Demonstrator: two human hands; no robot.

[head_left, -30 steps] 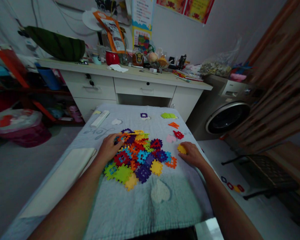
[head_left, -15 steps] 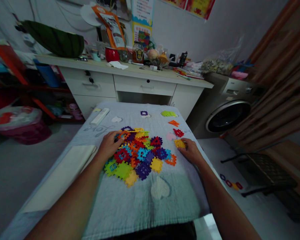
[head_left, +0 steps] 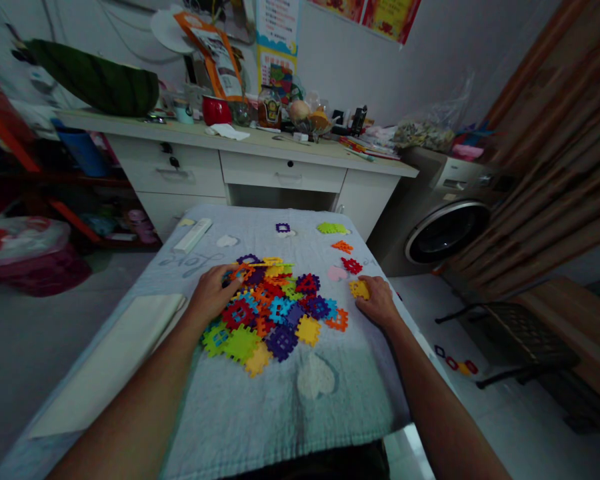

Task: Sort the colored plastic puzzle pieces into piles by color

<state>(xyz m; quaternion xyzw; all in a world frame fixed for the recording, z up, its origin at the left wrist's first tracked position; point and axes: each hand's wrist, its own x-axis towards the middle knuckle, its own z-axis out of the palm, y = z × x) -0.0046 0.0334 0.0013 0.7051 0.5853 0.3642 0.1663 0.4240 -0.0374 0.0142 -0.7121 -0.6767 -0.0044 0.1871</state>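
A heap of notched plastic building pieces [head_left: 281,340] in several colours lies on the cloth-covered table [head_left: 220,420]. My left hand [head_left: 211,291] is at the heap's left edge, with thumb and fingers closed around an orange building piece [head_left: 243,272]. Over on the right, my right hand [head_left: 379,301] pinches a yellow building piece [head_left: 359,289] against the cloth. Just beyond it lie a red piece [head_left: 352,265], an orange triangle piece [head_left: 343,247] and a green piece [head_left: 332,228], spaced in a line. A purple square frame piece [head_left: 283,228] sits alone near the far edge.
A white bar-shaped object [head_left: 193,235] and a folded cream cloth [head_left: 113,360] lie on the table's left side. Behind stands a white desk [head_left: 285,175] bearing a cut watermelon [head_left: 97,79] and jars. A washing machine [head_left: 430,213] and a stool [head_left: 525,333] are at right.
The view has turned slightly, so the background sits a little further left. Both hands stay nearly still, the right one still on the yellow building piece.
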